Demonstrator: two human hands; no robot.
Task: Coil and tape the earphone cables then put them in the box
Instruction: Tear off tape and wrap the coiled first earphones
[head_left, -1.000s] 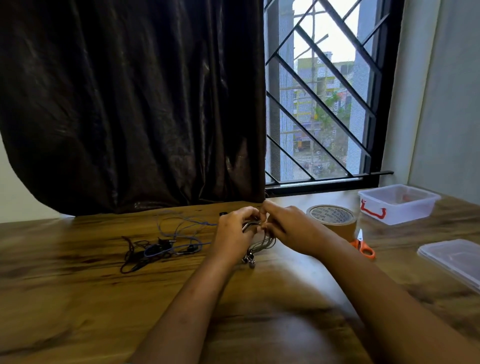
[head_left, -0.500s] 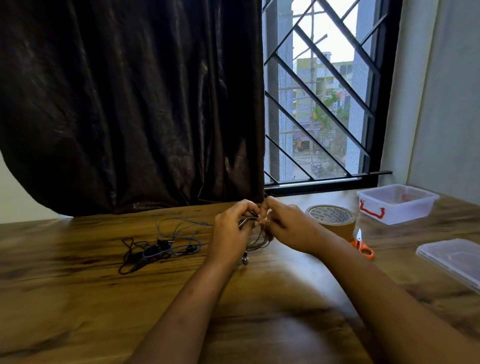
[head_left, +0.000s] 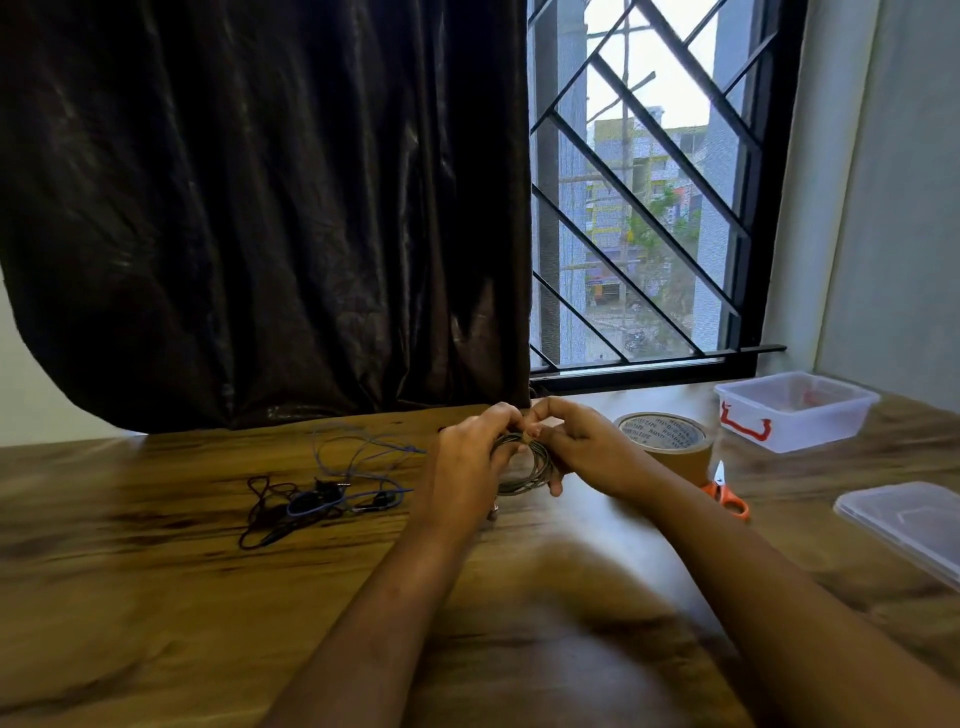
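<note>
Left grip (head_left: 475, 452) and right grip (head_left: 582, 447) both pinch the coil (head_left: 537, 470) at its top. The tape (head_left: 662, 434) lies just right, nearer the right grip.

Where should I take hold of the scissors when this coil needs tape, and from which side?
Take the scissors by the orange handle loops, coming from the near right. They lie flat, loops toward you, blades pointing away beside the tape roll. The left hand and right hand both grip the coiled earphone cable, so free one first.
</note>
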